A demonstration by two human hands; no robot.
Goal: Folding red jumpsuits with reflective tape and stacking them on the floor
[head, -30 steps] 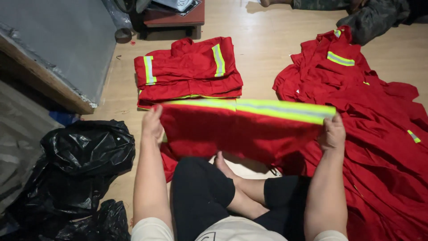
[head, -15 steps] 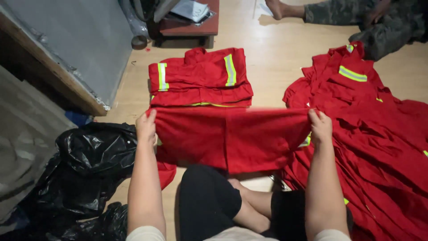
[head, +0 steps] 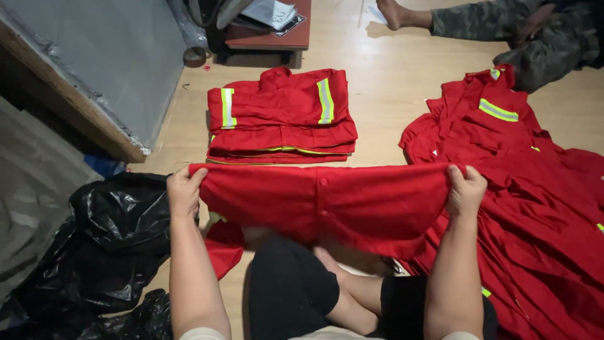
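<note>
I hold a red work garment (head: 327, 201) stretched flat between both hands above my crossed legs. My left hand (head: 184, 190) grips its left edge and my right hand (head: 465, 189) grips its right edge. Its plain red side with a buttoned seam faces up. Just beyond it on the wooden floor lies a neat stack of folded red garments (head: 280, 116) with yellow-green reflective stripes. To my right spreads a loose pile of unfolded red garments (head: 535, 189), touching the held garment's right end.
Black plastic bags (head: 107, 239) lie at my left. A grey board (head: 94, 63) leans at the far left. A low dark red table (head: 267, 31) stands beyond the stack. Another person's bare foot and camouflage-clad leg (head: 491, 22) rest at the top right.
The reflective stripe along the garment's top edge has been turned out of sight, leaving plain red showing. My hands stay at its two ends, lifted slightly toward the folded stack.
</note>
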